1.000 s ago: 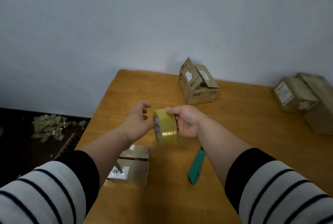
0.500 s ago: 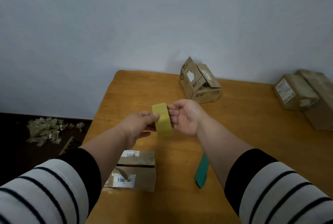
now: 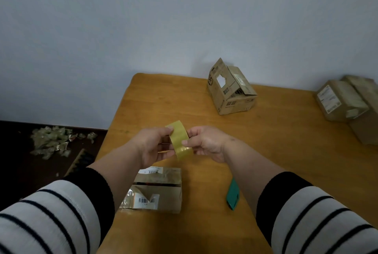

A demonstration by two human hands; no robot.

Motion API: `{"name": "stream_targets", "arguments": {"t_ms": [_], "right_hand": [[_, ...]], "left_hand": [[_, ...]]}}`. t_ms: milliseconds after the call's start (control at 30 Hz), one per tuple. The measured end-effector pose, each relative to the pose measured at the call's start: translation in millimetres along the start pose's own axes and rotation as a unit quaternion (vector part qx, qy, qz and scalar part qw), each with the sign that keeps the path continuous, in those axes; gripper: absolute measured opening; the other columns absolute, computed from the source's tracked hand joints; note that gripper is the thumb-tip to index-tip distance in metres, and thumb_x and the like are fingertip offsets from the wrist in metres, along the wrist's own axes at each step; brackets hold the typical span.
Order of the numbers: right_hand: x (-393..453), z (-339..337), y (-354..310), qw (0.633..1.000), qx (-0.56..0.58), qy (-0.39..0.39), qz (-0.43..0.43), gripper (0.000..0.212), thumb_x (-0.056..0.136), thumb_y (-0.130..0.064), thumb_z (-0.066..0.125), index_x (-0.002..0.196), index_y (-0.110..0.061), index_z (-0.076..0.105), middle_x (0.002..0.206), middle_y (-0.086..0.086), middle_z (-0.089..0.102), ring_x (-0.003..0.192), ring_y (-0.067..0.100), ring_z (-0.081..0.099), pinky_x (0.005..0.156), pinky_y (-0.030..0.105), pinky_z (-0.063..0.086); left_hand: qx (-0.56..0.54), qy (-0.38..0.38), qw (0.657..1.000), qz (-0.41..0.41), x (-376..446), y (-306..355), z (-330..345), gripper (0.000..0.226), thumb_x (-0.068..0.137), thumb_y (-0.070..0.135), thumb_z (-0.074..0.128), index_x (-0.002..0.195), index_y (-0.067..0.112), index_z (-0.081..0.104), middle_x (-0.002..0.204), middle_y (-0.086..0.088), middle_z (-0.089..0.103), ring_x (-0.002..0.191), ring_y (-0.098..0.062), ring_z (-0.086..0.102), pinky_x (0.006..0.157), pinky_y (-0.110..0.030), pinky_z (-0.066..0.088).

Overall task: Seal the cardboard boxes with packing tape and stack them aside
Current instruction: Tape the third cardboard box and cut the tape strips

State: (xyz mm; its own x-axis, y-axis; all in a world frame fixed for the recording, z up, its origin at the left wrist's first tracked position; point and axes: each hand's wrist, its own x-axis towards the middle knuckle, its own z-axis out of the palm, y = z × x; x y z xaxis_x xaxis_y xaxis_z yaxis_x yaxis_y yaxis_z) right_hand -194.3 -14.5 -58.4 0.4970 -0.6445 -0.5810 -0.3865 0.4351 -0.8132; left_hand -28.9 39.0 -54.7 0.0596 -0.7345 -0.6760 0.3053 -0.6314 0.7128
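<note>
The roll of packing tape (image 3: 179,140) is held edge-on at mid-frame, above the wooden surface (image 3: 286,151). The left hand (image 3: 152,146) grips one side with curled fingers; the right hand (image 3: 204,143) pinches the other, thumb on the outer band. The step in hand appears to be locating the tape's free end. Recommended: rotate the roll slowly, feel for the ridge with a nail, then peel squarely. An unsealed box (image 3: 157,190) lies directly below the hands, a green cutter (image 3: 233,195) to its right. An open-flapped box (image 3: 231,90) sits upper centre; stacked boxes (image 3: 343,102) sit far right.
</note>
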Motion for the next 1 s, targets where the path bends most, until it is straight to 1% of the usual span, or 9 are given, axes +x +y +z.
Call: {"name": "stream_targets", "arguments": {"t_ms": [67, 133, 267, 367, 533, 667, 800, 900, 1000], "right_hand": [[1.0, 0.9, 1.4, 1.000, 0.000, 0.004, 0.004, 0.018, 0.088, -0.004, 0.068, 0.106, -0.008, 0.067, 0.103, 0.014, 0.065, 0.098, 0.027, 0.055, 0.094, 0.038, 0.043], [0.7, 0.7, 0.4, 1.000, -0.012, 0.010, 0.005, 0.015, 0.087, -0.009, 0.070, 0.102, -0.011, 0.067, 0.101, 0.011, 0.067, 0.097, 0.025, 0.058, 0.090, 0.035, 0.045], [1.5, -2.1, 1.3, 1.000, -0.015, 0.014, 0.009, 0.010, 0.087, -0.012, 0.072, 0.096, -0.014, 0.066, 0.091, 0.006, 0.068, 0.088, 0.021, 0.060, 0.080, 0.028, 0.046], [1.7, -3.2, 2.3, 1.000, -0.017, 0.016, 0.013, 0.010, 0.087, -0.011, 0.071, 0.095, -0.014, 0.066, 0.093, 0.008, 0.067, 0.088, 0.021, 0.058, 0.081, 0.030, 0.043], [2.7, -4.8, 2.4, 1.000, -0.019, 0.015, 0.018, 0.013, 0.088, -0.008, 0.070, 0.082, -0.017, 0.062, 0.084, 0.007, 0.063, 0.083, 0.021, 0.054, 0.079, 0.031, 0.041], [3.9, -5.2, 2.0, 0.999, -0.026, 0.011, 0.018, 0.014, 0.088, -0.008, 0.070, 0.081, -0.017, 0.062, 0.077, 0.001, 0.064, 0.075, 0.015, 0.057, 0.072, 0.026, 0.044], [5.1, -5.6, 1.9, 0.997, -0.067, 0.011, 0.020, 0.009, 0.088, -0.009, 0.070, 0.091, -0.014, 0.063, 0.090, 0.009, 0.060, 0.083, 0.020, 0.051, 0.076, 0.032, 0.039], [5.7, -5.9, 2.5, 0.995, -0.092, 0.013, 0.027, 0.017, 0.088, -0.010, 0.070, 0.104, -0.007, 0.065, 0.094, 0.010, 0.059, 0.085, 0.021, 0.051, 0.076, 0.032, 0.039], [6.6, -7.2, 3.0, 0.994, -0.104, 0.017, 0.027, 0.024, 0.088, -0.011, 0.070, 0.110, -0.003, 0.065, 0.094, 0.010, 0.060, 0.083, 0.020, 0.052, 0.072, 0.030, 0.041]], "left_hand": [[0.025, 0.046, 0.998, 0.034, 1.3, 0.5, -1.1, 0.037, 0.092, 0.020, 0.067, 0.123, 0.014, 0.051, 0.103, -0.009, 0.062, 0.087, -0.023, 0.060, 0.064, -0.034, 0.054], [0.087, 0.077, 0.989, 0.087, 2.2, 2.8, -3.2, 0.045, 0.088, 0.024, 0.072, 0.125, 0.029, 0.048, 0.111, -0.005, 0.055, 0.095, -0.019, 0.055, 0.071, -0.033, 0.051], [0.190, 0.030, 0.969, 0.156, 0.8, 5.3, -2.7, 0.018, 0.095, 0.026, 0.062, 0.112, 0.030, 0.068, 0.116, 0.007, 0.061, 0.107, -0.009, 0.054, 0.080, -0.026, 0.045], [0.248, 0.018, 0.953, 0.175, 0.4, 4.7, 1.5, 0.018, 0.099, 0.027, 0.057, 0.108, 0.025, 0.071, 0.109, 0.010, 0.065, 0.102, -0.004, 0.055, 0.091, -0.027, 0.042], [0.337, 0.071, 0.914, 0.215, 4.0, 2.4, 9.2, 0.009, 0.093, 0.019, 0.066, 0.101, 0.019, 0.069, 0.092, 0.005, 0.065, 0.082, -0.004, 0.056, 0.063, -0.018, 0.039], [0.357, 0.112, 0.897, 0.235, 9.6, 2.0, 13.3, 0.004, 0.089, 0.016, 0.069, 0.086, 0.016, 0.067, 0.081, 0.002, 0.064, 0.072, -0.010, 0.054, 0.059, -0.023, 0.041], [0.345, 0.109, 0.904, 0.228, 16.7, 1.5, 17.1, 0.013, 0.089, 0.017, 0.070, 0.078, 0.013, 0.063, 0.074, 0.001, 0.062, 0.067, -0.011, 0.053, 0.056, -0.022, 0.039], [0.339, 0.107, 0.907, 0.226, 21.1, 0.8, 20.4, 0.009, 0.088, 0.018, 0.070, 0.093, 0.014, 0.063, 0.083, 0.002, 0.059, 0.072, -0.010, 0.052, 0.059, -0.020, 0.040], [0.365, 0.094, 0.901, 0.216, 23.5, 0.0, 22.9, 0.037, 0.093, 0.020, 0.064, 0.129, 0.019, 0.058, 0.109, 0.000, 0.056, 0.086, -0.011, 0.052, 0.068, -0.020, 0.040]]}}
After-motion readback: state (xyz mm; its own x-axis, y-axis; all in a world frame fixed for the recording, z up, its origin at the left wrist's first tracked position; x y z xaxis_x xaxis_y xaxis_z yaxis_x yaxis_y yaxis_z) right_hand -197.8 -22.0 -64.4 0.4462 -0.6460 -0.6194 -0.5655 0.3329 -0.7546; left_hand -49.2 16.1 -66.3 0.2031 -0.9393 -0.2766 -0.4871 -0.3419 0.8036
